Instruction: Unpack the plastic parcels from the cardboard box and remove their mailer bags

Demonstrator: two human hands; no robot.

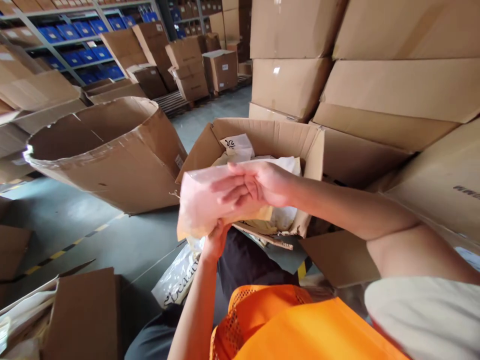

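A flat, pale pinkish plastic packet [195, 205] with yellowish lower edges is held up in front of me, over the near edge of an open cardboard box [270, 135]. My left hand [216, 242] grips its lower edge from below. Across the packet's face lies my right hand [258, 185], fingers stretched out and apart, touching the plastic. Whether the fingertips are on top of the film or under it, I cannot tell. White and yellowish bags [240, 145] fill the box, partly hidden by my right hand and the packet.
A large open carton [112, 165] leans on the left. Stacked cartons [390, 90] rise on the right. A clear printed bag [176, 280] lies by my leg, and another box with plastic [82, 315] stands at lower left. Shelves with blue bins [82, 30] are behind.
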